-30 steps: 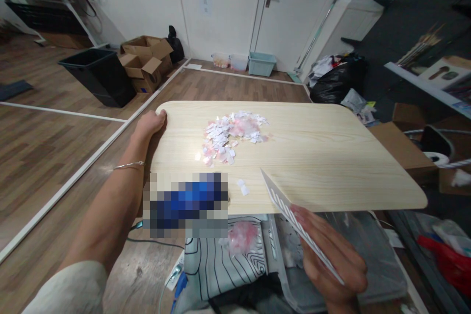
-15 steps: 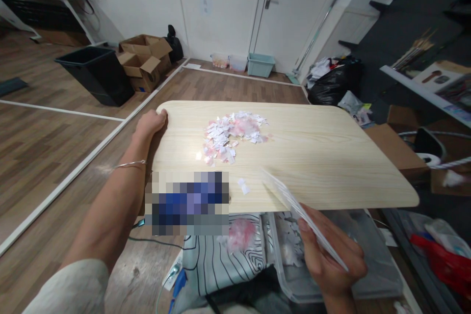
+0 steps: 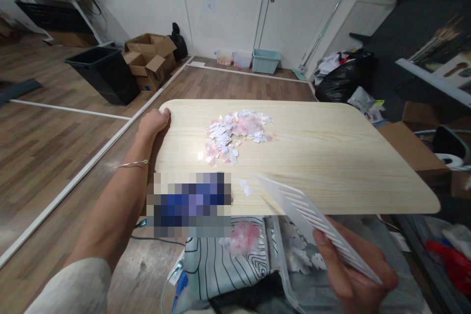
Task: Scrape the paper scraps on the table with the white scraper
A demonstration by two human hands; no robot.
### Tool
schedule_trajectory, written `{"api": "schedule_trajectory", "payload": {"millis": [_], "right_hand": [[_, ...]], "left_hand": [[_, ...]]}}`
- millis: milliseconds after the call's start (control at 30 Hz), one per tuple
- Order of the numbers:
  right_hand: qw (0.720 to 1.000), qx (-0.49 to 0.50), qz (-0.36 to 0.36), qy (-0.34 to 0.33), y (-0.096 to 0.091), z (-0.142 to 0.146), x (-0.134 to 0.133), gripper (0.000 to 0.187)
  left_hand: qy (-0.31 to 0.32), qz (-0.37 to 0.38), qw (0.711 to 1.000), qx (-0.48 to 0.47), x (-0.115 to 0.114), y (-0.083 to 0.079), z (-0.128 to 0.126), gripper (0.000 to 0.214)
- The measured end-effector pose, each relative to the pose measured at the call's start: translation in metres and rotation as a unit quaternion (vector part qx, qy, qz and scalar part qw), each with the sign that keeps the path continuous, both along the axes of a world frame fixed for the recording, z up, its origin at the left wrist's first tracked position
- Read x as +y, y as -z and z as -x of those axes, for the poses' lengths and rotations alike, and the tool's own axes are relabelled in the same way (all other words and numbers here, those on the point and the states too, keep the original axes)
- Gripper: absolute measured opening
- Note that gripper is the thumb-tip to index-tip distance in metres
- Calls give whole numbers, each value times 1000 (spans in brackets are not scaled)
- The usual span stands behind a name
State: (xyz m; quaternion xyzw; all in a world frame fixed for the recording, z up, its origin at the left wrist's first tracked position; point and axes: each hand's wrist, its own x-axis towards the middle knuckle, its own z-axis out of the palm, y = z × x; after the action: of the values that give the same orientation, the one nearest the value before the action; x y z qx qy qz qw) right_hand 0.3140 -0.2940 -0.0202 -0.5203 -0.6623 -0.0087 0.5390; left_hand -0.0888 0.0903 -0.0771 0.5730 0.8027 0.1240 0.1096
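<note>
Left arm: the forearm is stretching forward from the lower left corner, along the left side of a pale wood-grain counter with rounded corners [image 3: 331, 152]. A loose off-white cloth sleeve [image 3: 77, 284] is covering the elbow end, and a thin silver-coloured bracelet [image 3: 134, 163] is encircling the forearm short of the wrist. The left hand [image 3: 157, 120] is curling round the counter's left edge near the far corner, the thumb lying at the rim; the remaining fingers are mostly hiding from view.

Right arm: the right hand [image 3: 351, 284] is rising from the lower right, near the counter's front edge, most of its forearm lying outside the view. Thumb and fingers are pinching a flat white plastic sheet with parallel ribs [image 3: 294, 201] from opposite faces. The sheet is slanting forward and leftward, its far tip showing over the front part of the counter; whether the tip is touching the surface cannot be told.

Surroundings: a loose pile of small white and pink paper scraps [image 3: 222, 135] is lying left of centre toward the counter's far edge, well apart from both hands. A few separate white scraps [image 3: 246, 188] are lying just beside the sheet's tip. A blue object blurred into square blocks [image 3: 191, 203] is occupying the front left. Below the front edge, a clear plastic bin [image 3: 301, 287] is holding further scraps.
</note>
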Motion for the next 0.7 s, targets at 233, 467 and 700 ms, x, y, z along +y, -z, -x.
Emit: {"api": "schedule_trajectory", "payload": {"millis": [233, 467, 700], "right_hand": [[982, -107, 36, -151, -2, -40, 13, 51], [973, -123, 50, -190, 13, -42, 19, 53], [986, -87, 36, -141, 2, -27, 15, 69]], "left_hand": [[-5, -6, 1000, -3, 0, -2, -3, 81], [-3, -8, 1000, 0, -1, -2, -2, 80], [-2, -11, 1000, -2, -1, 0, 0, 80]]}}
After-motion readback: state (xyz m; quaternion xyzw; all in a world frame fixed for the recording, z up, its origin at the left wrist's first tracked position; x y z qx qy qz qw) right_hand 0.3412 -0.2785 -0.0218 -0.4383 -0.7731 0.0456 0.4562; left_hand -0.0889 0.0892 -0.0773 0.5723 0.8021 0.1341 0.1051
